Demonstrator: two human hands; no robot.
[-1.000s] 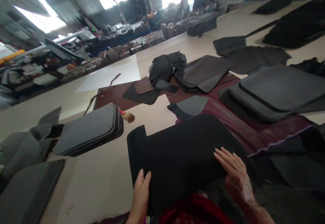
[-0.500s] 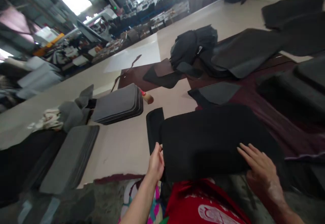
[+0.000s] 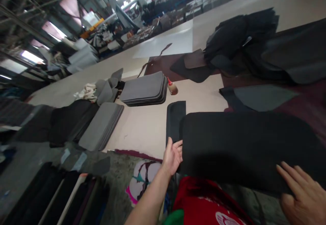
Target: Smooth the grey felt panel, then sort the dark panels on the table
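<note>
A large black sheet (image 3: 244, 146) with rounded corners lies in front of me, overhanging the table's near edge. My left hand (image 3: 173, 155) is at its left edge, thumb raised apart and fingertips touching or tucked behind that edge. My right hand (image 3: 303, 187) rests flat on the lower right of the sheet with fingers stretched. Partly beneath the sheet's left end is a smaller dark piece (image 3: 175, 119). Beyond it stands a glue bottle (image 3: 173, 88) with a red tip, beside a stack of grey rounded pieces (image 3: 142, 86).
Another grey stack (image 3: 100, 124) lies at the table's left, near pale crumpled cloth (image 3: 88, 92). Bunched black material (image 3: 236, 41) and a dark offcut (image 3: 262, 97) lie toward the right. Rolls (image 3: 66, 197) stand on the floor at lower left.
The view has swung left, so everything sits further right. My left thumb has lifted away from the sheet's edge. The right hand stays flat on the sheet.
</note>
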